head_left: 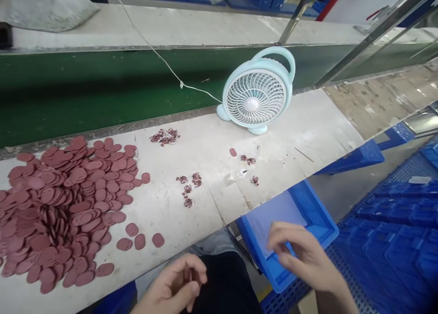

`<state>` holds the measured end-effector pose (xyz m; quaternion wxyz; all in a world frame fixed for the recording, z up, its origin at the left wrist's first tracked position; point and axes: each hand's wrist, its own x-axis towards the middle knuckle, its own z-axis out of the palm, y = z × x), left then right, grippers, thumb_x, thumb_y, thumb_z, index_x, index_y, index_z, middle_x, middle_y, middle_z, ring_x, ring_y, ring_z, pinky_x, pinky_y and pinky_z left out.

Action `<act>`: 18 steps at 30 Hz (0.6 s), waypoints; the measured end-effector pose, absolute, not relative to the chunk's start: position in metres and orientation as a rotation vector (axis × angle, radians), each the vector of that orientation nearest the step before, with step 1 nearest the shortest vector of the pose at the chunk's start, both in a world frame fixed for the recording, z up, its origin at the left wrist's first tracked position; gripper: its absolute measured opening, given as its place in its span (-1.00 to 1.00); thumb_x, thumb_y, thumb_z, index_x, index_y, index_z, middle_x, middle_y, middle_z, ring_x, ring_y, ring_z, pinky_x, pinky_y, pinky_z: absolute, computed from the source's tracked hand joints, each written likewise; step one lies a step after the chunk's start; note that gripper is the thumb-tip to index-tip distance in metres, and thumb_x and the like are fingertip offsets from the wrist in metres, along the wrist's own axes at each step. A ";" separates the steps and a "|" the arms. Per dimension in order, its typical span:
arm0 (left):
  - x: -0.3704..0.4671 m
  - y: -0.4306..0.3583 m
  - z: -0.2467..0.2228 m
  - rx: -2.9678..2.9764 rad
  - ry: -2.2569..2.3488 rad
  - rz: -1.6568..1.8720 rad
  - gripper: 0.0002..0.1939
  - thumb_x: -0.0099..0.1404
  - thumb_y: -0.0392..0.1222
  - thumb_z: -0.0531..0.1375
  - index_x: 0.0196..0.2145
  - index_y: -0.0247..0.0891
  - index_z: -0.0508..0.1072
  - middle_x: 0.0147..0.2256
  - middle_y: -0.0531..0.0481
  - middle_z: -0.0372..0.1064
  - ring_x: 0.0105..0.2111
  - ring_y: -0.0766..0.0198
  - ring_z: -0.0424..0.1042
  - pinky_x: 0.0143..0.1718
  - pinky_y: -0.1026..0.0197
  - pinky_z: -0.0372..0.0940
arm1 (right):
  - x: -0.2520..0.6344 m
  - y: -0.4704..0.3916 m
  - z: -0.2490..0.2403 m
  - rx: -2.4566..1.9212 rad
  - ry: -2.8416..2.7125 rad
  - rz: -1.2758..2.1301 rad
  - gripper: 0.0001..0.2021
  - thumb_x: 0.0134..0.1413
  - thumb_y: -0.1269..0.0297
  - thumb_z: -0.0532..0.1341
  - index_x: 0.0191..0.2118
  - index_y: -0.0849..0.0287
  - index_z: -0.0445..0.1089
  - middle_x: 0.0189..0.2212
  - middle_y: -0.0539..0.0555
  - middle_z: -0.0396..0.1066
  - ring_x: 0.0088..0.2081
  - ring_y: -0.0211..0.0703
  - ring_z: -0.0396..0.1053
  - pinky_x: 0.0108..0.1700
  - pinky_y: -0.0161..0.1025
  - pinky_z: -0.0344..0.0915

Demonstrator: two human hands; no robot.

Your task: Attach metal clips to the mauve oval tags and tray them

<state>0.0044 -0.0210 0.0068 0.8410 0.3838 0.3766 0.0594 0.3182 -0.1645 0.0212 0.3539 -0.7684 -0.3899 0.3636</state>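
My left hand (176, 284) is at the bottom centre, in front of the table edge, its fingers curled in towards the thumb; what they hold, if anything, is hidden. Over a blue bin (321, 213) at the right, my right hand (304, 254) has bent fingers with a gap to the thumb and nothing visible between them. A large heap of flat dark-red oval pieces (78, 204) covers the left of the white table (160, 163). Several loose ovals lie near the heap, and one small oval (233, 152) lies farther right.
A light-blue fan (256, 97) stands at the table's back edge, with a white cord (150, 45). Small clusters of red scraps (196, 179) dot the table. Behind runs a green strip (102, 86). Stacked blue crates (393, 232) stand at the right, and a plastic bag (51, 8) sits back left.
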 end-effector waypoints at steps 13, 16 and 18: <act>0.133 -0.064 -0.143 0.541 0.975 -0.130 -0.77 0.38 -0.12 0.24 -0.12 -0.34 0.51 -0.30 -0.02 0.44 -0.42 0.31 0.40 -0.43 0.25 0.36 | 0.293 -0.232 -0.146 -2.467 -0.967 0.993 -0.56 0.26 0.05 0.12 0.08 0.22 0.43 -0.06 0.24 0.49 -0.07 0.07 0.47 -0.02 -0.12 0.31; 0.180 -0.066 -0.176 0.461 1.094 -0.096 -0.63 0.40 -0.07 0.22 0.09 -0.26 0.41 0.04 -0.15 0.43 -0.09 0.10 0.50 -0.11 -0.04 0.47 | 0.295 -0.229 -0.146 -2.463 -0.981 0.999 -0.59 0.26 0.05 0.12 0.05 0.21 0.45 -0.10 0.22 0.49 -0.11 0.06 0.46 -0.07 -0.14 0.28; 0.202 -0.066 -0.190 0.410 1.139 -0.058 -0.63 0.41 -0.06 0.21 0.10 -0.23 0.42 0.09 -0.15 0.40 -0.02 0.04 0.47 -0.04 -0.08 0.45 | 0.298 -0.228 -0.146 -2.457 -1.003 1.004 -0.62 0.26 0.05 0.12 0.00 0.19 0.46 -0.13 0.20 0.49 -0.13 0.05 0.46 -0.10 -0.15 0.26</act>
